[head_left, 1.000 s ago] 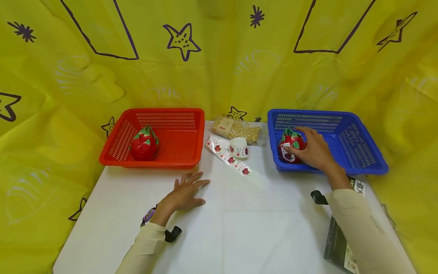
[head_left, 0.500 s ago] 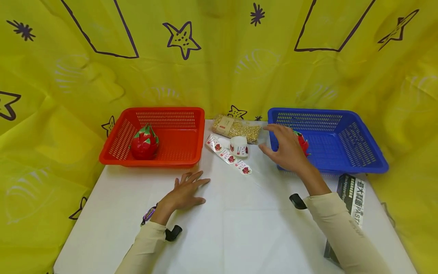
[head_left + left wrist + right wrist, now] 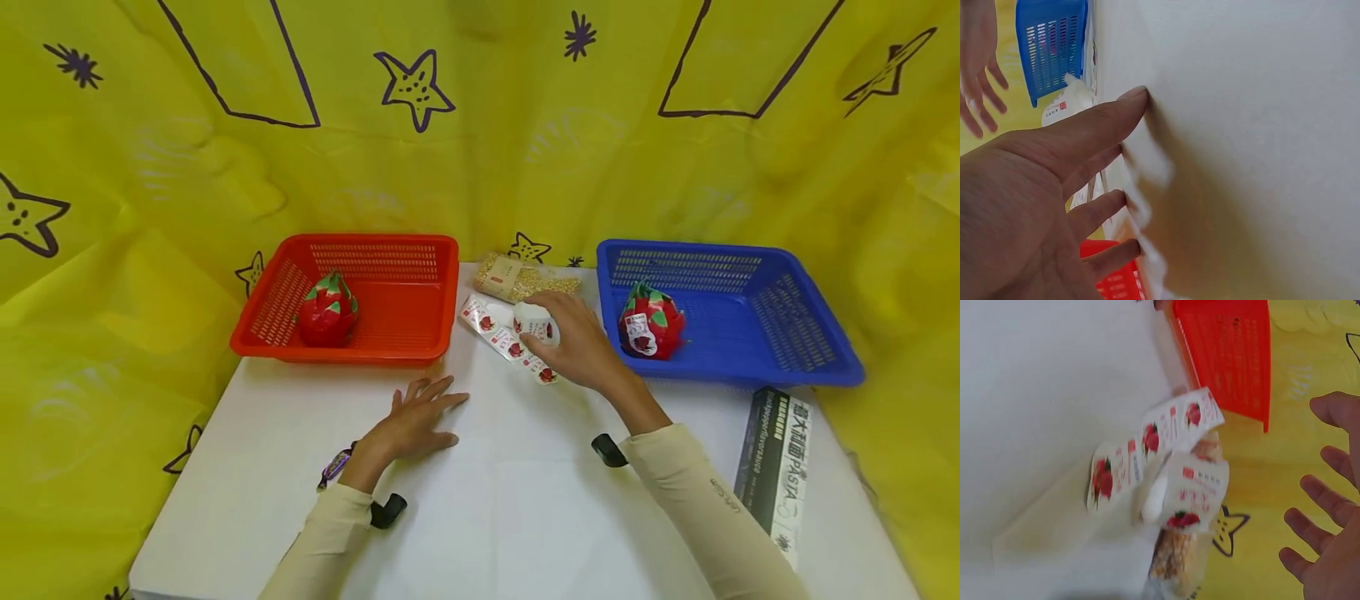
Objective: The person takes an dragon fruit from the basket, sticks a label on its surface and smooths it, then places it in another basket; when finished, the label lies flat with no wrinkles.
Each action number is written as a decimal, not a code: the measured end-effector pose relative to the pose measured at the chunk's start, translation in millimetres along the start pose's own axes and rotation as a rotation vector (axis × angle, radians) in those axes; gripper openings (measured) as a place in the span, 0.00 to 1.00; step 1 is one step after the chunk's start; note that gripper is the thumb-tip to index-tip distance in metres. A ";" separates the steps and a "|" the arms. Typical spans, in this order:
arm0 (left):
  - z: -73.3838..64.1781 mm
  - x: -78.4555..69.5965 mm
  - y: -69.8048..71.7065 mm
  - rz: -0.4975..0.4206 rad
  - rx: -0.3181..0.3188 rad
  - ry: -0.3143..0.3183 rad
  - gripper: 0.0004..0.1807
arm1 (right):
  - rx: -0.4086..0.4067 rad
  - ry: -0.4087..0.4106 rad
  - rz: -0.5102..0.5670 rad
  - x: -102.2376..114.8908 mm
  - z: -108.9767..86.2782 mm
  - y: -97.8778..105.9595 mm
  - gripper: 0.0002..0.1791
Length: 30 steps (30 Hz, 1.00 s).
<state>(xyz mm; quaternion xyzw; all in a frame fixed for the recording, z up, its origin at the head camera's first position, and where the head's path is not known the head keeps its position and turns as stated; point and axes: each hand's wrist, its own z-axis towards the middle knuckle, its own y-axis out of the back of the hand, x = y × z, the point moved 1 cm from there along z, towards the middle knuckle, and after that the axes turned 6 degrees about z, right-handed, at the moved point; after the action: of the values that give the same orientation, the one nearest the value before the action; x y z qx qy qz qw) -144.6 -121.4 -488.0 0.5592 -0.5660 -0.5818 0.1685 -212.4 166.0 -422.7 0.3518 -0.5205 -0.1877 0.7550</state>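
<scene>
My right hand (image 3: 577,343) hovers over a curled roll of stickers (image 3: 534,320) with its fingers spread, holding nothing. In the right wrist view, a gap separates that hand (image 3: 1334,506) from the roll (image 3: 1194,490). A strip of dragon fruit stickers (image 3: 495,333) trails from the roll across the white table. My left hand (image 3: 416,423) rests its fingertips on the tabletop; the left wrist view shows its fingers (image 3: 1100,125) extended. One dragon fruit (image 3: 328,315) stands in the red basket (image 3: 390,354). Another dragon fruit (image 3: 663,337), bearing a sticker (image 3: 641,333), is inside the blue basket (image 3: 750,375).
Behind the sticker roll lies a bag of yellow kernels (image 3: 504,275). A dark pasta box (image 3: 772,467) lies at the table's right side. Yellow patterned cloth (image 3: 480,167) hangs behind and beside the table.
My right hand has left the dragon fruit in the blue basket and moved left over the sticker roll. The left hand has stayed put. The view has shifted slightly.
</scene>
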 end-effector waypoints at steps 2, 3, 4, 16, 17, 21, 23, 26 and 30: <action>-0.1 -0.8 -1.7 0.004 0.000 -0.011 0.37 | 0.013 0.003 0.024 3.2 3.3 -8.9 0.32; 0.0 -1.1 -2.6 0.010 -0.002 -0.017 0.37 | 0.020 0.006 0.032 5.0 5.4 -13.7 0.32; 0.4 -1.0 -3.4 0.020 -0.003 -0.021 0.37 | 0.024 0.016 0.040 6.7 7.9 -18.5 0.31; 1.7 -3.2 -6.8 0.050 -0.032 -0.051 0.36 | 0.095 0.066 0.135 26.3 33.4 -82.0 0.33; 1.8 -3.2 -7.1 0.050 -0.034 -0.054 0.36 | 0.101 0.059 0.128 26.2 34.3 -85.8 0.33; 0.2 -1.3 -4.9 0.068 -0.050 -0.059 0.34 | 0.118 0.029 0.112 25.7 37.3 -95.8 0.35; -3.4 1.3 0.4 0.065 -0.063 -0.054 0.34 | 0.123 0.029 0.110 26.1 39.1 -98.1 0.35; -13.5 5.9 15.6 0.042 -0.082 -0.056 0.35 | 0.124 0.037 0.109 27.6 41.5 -99.8 0.36; -28.8 10.8 39.0 -0.001 -0.110 -0.099 0.37 | 0.126 0.044 0.114 28.8 44.5 -102.8 0.36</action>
<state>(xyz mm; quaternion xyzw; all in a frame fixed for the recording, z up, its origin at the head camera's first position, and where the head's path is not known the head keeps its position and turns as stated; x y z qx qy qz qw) -140.8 -155.7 -452.2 0.5199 -0.5408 -0.6390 0.1703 -233.6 62.2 -469.2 0.3726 -0.5338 -0.1033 0.7521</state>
